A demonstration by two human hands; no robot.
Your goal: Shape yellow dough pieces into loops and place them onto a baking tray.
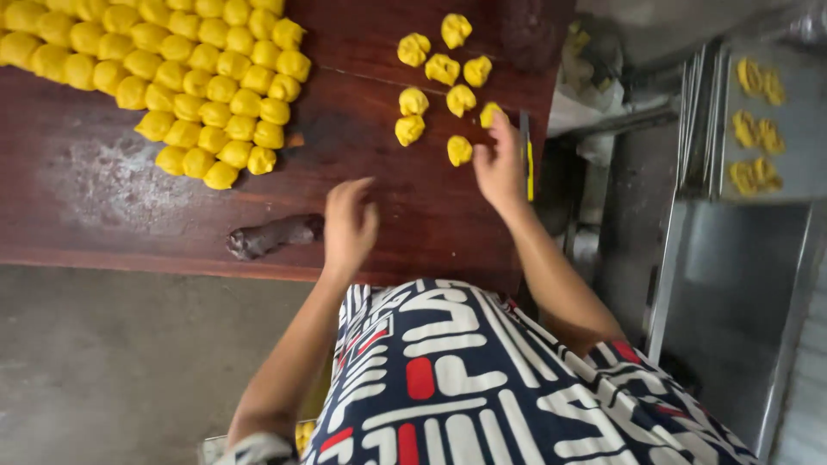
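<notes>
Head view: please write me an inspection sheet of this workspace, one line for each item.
Surface: dark red-brown wooden table, with a pale floury patch at the left.
Job's things: small loose group of yellow dough pieces; the right hand touches one piece at the group's right edge.
Clutter: large tight block of yellow dough balls at top left; dark lump near the table's front edge.
Hands: left hand open above the table, holding nothing; right fingers on the dough piece.
Cables: nothing seen.
Surroundings: metal trays at the right carrying shaped yellow pieces; grey floor.
</notes>
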